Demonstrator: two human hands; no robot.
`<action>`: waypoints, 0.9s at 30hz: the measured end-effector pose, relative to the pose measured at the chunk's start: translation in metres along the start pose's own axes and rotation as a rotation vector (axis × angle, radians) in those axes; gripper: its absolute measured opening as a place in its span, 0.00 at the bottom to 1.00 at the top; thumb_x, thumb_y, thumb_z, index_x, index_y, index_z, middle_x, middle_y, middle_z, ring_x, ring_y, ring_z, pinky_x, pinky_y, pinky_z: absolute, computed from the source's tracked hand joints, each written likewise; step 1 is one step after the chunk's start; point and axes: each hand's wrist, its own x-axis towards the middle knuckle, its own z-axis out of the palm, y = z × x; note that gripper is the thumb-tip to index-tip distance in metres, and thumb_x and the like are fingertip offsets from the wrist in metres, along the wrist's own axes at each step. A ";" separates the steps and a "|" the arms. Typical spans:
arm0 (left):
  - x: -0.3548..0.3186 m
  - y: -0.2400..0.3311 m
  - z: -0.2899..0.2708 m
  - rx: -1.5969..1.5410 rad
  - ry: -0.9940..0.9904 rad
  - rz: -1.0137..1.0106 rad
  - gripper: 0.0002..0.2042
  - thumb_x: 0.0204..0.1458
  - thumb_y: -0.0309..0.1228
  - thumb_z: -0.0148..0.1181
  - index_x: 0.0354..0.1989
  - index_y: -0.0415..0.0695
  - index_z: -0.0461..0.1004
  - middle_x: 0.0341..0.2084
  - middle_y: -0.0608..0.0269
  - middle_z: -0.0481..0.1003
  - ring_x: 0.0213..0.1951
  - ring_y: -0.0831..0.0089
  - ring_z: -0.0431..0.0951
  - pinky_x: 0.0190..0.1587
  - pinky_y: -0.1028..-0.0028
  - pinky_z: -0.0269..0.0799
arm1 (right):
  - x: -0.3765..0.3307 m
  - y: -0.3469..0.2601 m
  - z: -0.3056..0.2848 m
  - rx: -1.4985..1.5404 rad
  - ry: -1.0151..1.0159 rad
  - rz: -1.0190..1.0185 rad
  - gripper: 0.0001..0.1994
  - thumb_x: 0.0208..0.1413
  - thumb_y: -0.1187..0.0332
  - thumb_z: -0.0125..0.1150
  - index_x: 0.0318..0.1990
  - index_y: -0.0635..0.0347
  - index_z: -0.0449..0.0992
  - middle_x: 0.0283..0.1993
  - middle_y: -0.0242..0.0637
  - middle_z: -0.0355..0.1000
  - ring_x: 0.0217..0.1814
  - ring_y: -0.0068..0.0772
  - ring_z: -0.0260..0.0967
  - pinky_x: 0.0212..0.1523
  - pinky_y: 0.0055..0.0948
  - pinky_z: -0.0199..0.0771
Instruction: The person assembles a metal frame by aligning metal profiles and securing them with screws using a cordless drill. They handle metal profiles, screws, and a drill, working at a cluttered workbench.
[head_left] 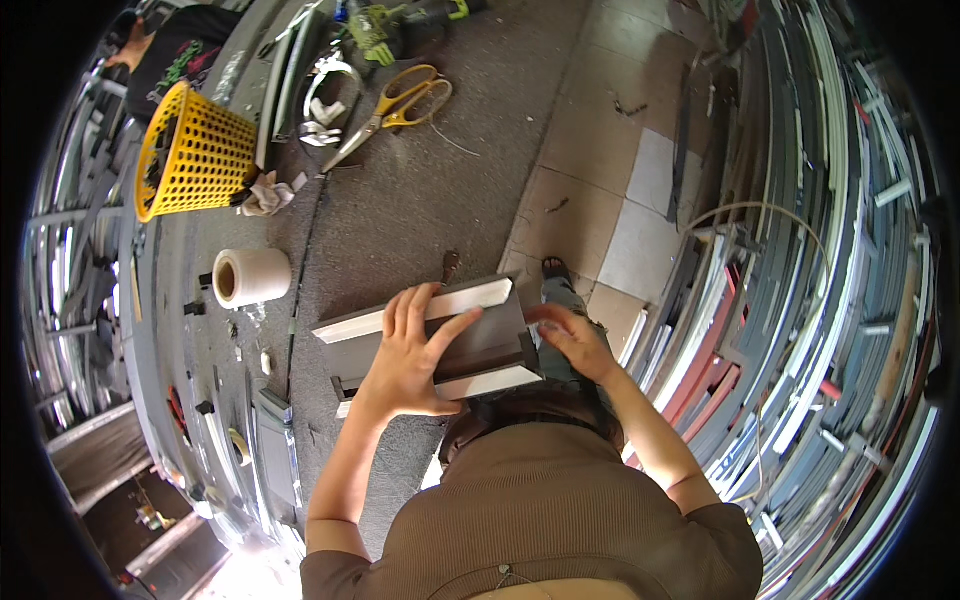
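A bundle of short dark grey metal profiles (465, 352) with pale strips along both long sides lies crosswise before me, at the edge of the grey work surface. My left hand (405, 352) spans it from above, fingers bent over the far pale strip and thumb toward the middle. At the bundle's right end is my right hand (574, 340), its fingers curled and close together. Whatever they pinch, if anything, is too small to make out. Left of the bundle lies a roll of whitish film (252, 277) with a brown core.
Scissors with yellow handles (405, 100) lie farther back, near a green power tool (375, 35). A yellow perforated basket (205, 150) stands at the left, with crumpled paper (268, 195) beside it. Long profiles (800, 250) fill the right side. Another person's arm (132, 48) shows far left.
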 end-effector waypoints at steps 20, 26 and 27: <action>-0.029 0.022 0.026 0.165 0.019 0.037 0.69 0.05 0.54 0.78 0.75 0.69 0.60 0.63 0.34 0.58 0.67 0.34 0.55 0.71 0.37 0.44 | -0.003 -0.119 -0.014 -0.633 -0.600 -0.472 0.07 0.62 0.67 0.63 0.33 0.57 0.80 0.32 0.35 0.79 0.32 0.34 0.75 0.35 0.32 0.73; -0.032 0.020 0.029 0.224 -0.031 0.083 0.70 0.03 0.52 0.79 0.75 0.71 0.59 0.64 0.38 0.57 0.67 0.36 0.55 0.72 0.36 0.44 | 0.083 0.019 -0.024 0.093 -0.423 -0.112 0.07 0.63 0.71 0.59 0.40 0.65 0.81 0.41 0.32 0.80 0.45 0.23 0.73 0.47 0.31 0.72; -0.032 0.021 0.030 0.217 -0.013 0.086 0.70 0.02 0.52 0.79 0.75 0.71 0.60 0.64 0.38 0.57 0.67 0.36 0.55 0.72 0.36 0.44 | 0.069 0.051 -0.012 0.200 -0.274 -0.056 0.08 0.63 0.71 0.58 0.43 0.66 0.82 0.44 0.33 0.80 0.48 0.25 0.73 0.50 0.31 0.73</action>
